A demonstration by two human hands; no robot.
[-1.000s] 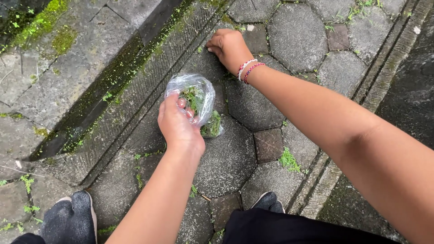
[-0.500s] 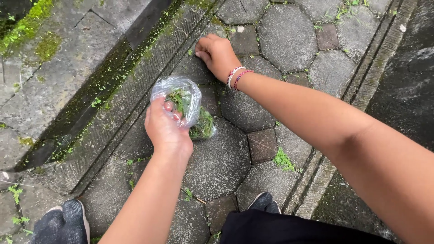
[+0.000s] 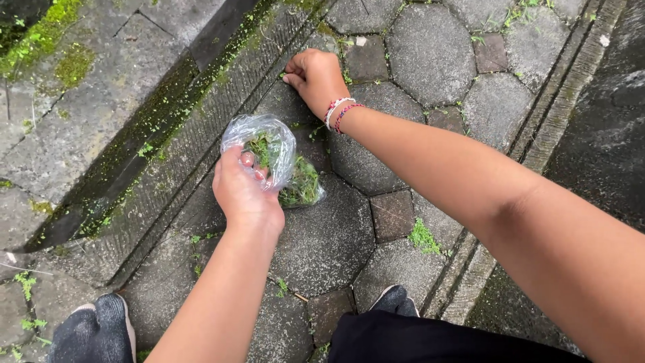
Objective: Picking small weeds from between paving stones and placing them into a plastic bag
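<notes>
My left hand grips the mouth of a clear plastic bag that rests on the grey paving and holds pulled green weeds. My right hand, with red and white bracelets at the wrist, reaches farther out. Its fingers are curled down and pinched against the joint where the octagonal pavers meet a mossy grooved stone strip. What the fingertips pinch is hidden.
A small weed tuft grows in a joint at the right. Moss lines the stone channel at left. My two feet in dark split-toe socks show at the bottom edge. A raised kerb runs along the right.
My right hand has slid left along the paver joint toward the mossy strip. My left hand and the bag have shifted slightly left and down in the view.
</notes>
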